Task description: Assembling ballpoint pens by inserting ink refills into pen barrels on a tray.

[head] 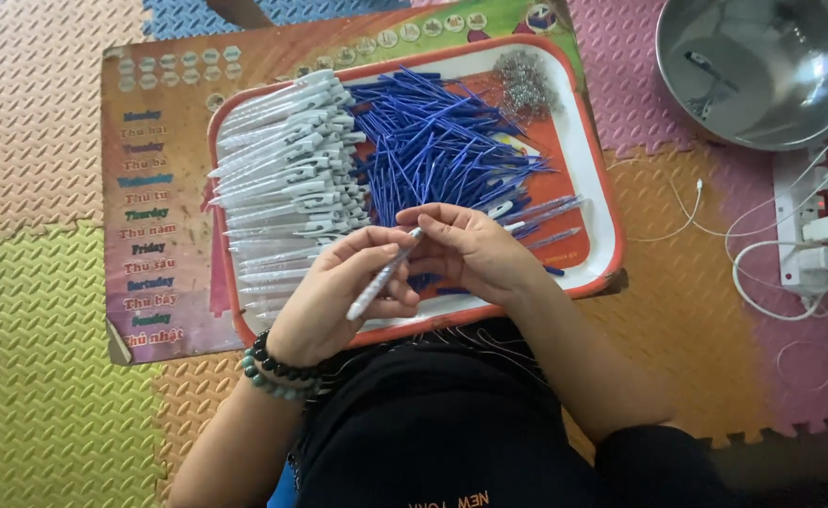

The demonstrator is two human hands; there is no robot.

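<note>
Clear plastic, speckled with glitter, makes up the pen barrel [381,278] that the left hand [339,296] pinches between thumb and fingers, slanting up toward the right hand [466,246]. The right hand's fingers close on the barrel's upper tip, so both hands hold the same pen just above the near edge of a red-rimmed tray [595,150]. On the tray lie a stack of white pen barrels [287,179] at the left, a heap of blue refills [433,141] in the middle (loosely crossed) and a small pile of metal springs [524,83] at the far right corner. Beaded bracelets [278,372] circle the left wrist. A steel bowl [757,71] sits well apart on the foam mat.
</note>
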